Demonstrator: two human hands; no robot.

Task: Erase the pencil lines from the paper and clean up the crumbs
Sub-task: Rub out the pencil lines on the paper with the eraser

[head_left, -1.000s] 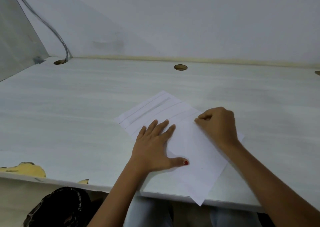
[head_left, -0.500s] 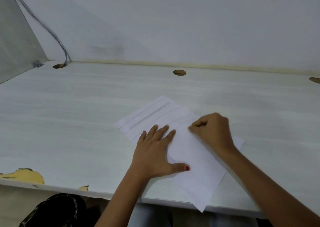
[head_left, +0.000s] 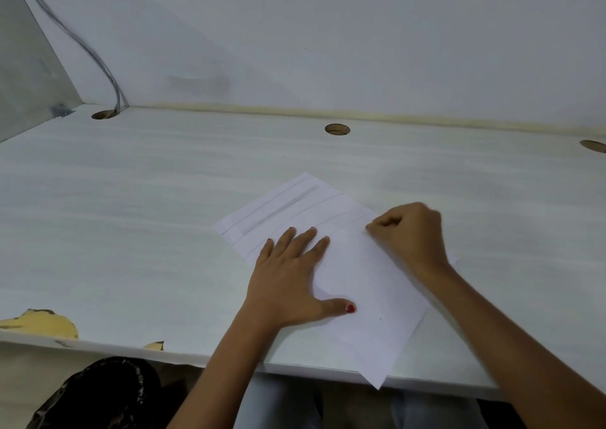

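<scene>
Because the right hand [head_left: 410, 235] is curled into a fist with its fingertips down on the sheet, whatever it may be pinching is hidden, so I cannot tell if it holds anything. The white rectangular sheet of paper [head_left: 367, 284] lies skewed on the pale wood-grain tabletop [head_left: 131, 215], its long axis running from far left to near right, its nearest corner jutting past the front edge. Faint grey pencil lines [head_left: 288, 200] cross its far end, parallel to the short edge; crumbs are too small to make out. The left hand [head_left: 288, 284] presses flat on the paper, fingers spread, thumb out sideways
</scene>
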